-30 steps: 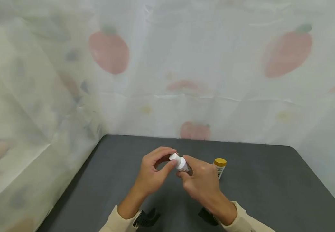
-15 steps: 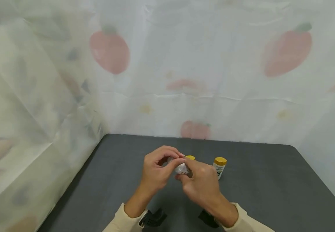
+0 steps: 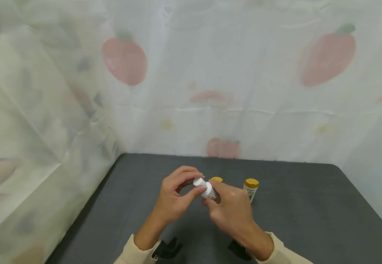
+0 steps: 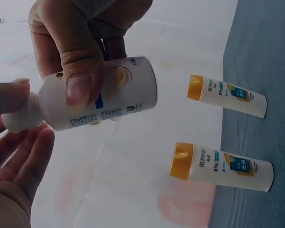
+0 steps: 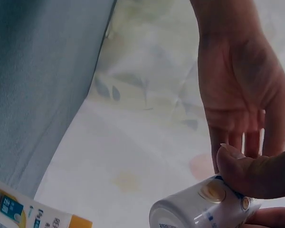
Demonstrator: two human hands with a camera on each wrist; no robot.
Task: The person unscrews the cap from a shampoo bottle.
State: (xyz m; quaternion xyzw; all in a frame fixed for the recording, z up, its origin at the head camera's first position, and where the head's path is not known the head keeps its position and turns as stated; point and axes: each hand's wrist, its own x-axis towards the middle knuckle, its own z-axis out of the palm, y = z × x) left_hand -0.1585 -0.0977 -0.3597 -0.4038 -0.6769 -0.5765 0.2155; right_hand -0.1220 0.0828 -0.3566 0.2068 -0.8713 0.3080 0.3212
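A small white bottle (image 4: 109, 97) with a white cap (image 3: 199, 182) is held tilted above the table, cap end to the left. My right hand (image 3: 232, 205) grips its body, the thumb pressed along the printed side. My left hand (image 3: 174, 196) pinches the cap between thumb and fingers, which the left wrist view shows from close by. In the right wrist view the bottle's base faces the camera, while the cap end is hidden behind the right thumb.
Two white bottles with yellow caps stand on the dark table (image 3: 309, 209): one bottle (image 3: 250, 190) beyond my right hand, the other bottle (image 4: 218, 90) mostly hidden by it in the head view. A fruit-print sheet (image 3: 260, 73) hangs behind and along the left.
My left fingers swung over the cap, covering it, then came back left so it shows again. The right hand keeps the bottle nearly still. A second yellow cap has come into sight behind it.
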